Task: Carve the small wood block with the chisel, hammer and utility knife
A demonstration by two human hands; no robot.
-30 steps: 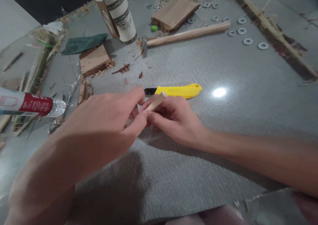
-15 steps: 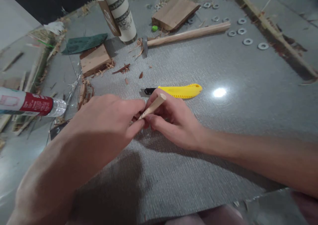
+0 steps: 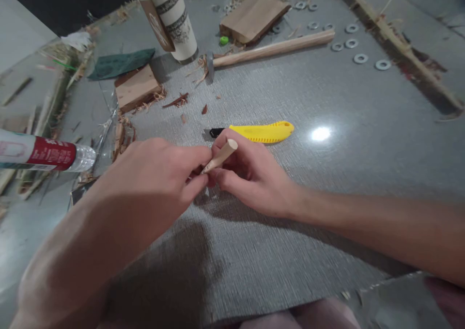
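Observation:
A short pale wooden dowel (image 3: 222,155) slants up between my hands, its round end toward the upper right. My left hand (image 3: 163,174) pinches its lower end between thumb and fingers; that end is mostly hidden. My right hand (image 3: 254,174) is curled around the dowel from the right, thumb and fingertips close to its lower part. Just beyond the right knuckles lies a yellow utility knife (image 3: 265,132), its blade out and pointing left.
Behind the knife lies a hammer (image 3: 272,49) with a wooden handle. Wood blocks (image 3: 254,19), several metal washers (image 3: 361,58), a patterned white cylinder (image 3: 178,23) and green sandpaper-like cloth (image 3: 121,63) are farther back. A red-labelled bottle (image 3: 54,153) lies left. Shavings are scattered about.
The dowel has tipped slightly, its upper end shifting a little left and down. Both hands keep nearly the same grip; the whole view has moved slightly.

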